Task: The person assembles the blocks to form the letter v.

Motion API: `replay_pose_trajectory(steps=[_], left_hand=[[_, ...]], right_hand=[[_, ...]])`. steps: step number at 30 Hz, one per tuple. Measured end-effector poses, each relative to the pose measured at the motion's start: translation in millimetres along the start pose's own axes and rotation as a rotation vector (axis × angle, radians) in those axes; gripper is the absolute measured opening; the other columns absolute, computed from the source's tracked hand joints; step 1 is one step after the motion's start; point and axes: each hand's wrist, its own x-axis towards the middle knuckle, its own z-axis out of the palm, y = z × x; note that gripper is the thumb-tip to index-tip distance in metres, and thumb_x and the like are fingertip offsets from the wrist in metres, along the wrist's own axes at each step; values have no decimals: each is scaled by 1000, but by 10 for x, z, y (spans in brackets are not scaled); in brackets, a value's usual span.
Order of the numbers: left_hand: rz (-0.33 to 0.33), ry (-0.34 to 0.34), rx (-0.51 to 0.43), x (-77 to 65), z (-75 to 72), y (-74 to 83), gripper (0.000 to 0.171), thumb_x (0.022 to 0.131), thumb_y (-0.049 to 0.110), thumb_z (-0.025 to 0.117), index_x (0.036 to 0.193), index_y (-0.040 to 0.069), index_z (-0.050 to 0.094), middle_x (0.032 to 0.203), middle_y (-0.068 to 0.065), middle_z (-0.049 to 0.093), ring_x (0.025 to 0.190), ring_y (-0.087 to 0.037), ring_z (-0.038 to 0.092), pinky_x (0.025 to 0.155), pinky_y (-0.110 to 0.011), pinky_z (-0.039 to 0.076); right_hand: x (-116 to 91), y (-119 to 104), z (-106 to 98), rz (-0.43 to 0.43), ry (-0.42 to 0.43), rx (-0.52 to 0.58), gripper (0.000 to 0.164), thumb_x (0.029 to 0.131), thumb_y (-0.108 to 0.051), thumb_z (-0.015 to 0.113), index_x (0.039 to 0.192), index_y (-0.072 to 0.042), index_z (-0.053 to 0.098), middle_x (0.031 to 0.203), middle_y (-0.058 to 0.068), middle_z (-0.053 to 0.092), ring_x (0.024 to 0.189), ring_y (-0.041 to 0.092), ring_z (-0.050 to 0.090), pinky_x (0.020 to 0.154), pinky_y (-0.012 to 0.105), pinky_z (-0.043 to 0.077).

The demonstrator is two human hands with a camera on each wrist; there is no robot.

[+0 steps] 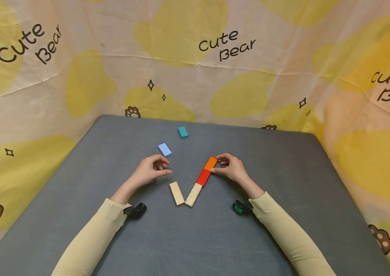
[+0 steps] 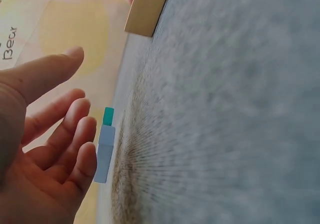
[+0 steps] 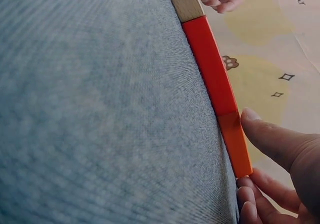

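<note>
My right hand point(image 1: 232, 168) pinches an orange block point(image 1: 210, 163), with the thumb by its near end and the fingers at its far end. A red block point(image 1: 203, 178) meets the orange one end to end. Behind the red block, towards me, lies a natural wood block point(image 1: 193, 196), making one slanted row. Another wood block point(image 1: 177, 194) leans the other way, its near end close to the row's near end, like a V. My left hand point(image 1: 151, 170) holds nothing, fingers loosely bent. It hovers between that left wood block and a light blue block point(image 1: 165, 150).
A teal block point(image 1: 183, 132) lies farther back on the grey table point(image 1: 267, 237), beyond the light blue one. A printed cloth point(image 1: 174, 46) hangs behind and along the sides of the table. Each wrist wears a dark camera band point(image 1: 135, 211).
</note>
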Motion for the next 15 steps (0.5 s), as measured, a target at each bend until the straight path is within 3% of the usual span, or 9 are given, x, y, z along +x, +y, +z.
replay_pose_trajectory(steps=[15], left_hand=[[-116, 138, -65, 318, -103, -151, 41, 76, 22, 80, 109, 4, 64, 104, -16, 64, 89, -26, 59, 76, -31, 46]], right_hand=[[5, 57, -5, -21, 0, 20, 51, 75, -30, 81, 119, -13, 63, 118, 9, 64, 106, 24, 59, 91, 40, 47]])
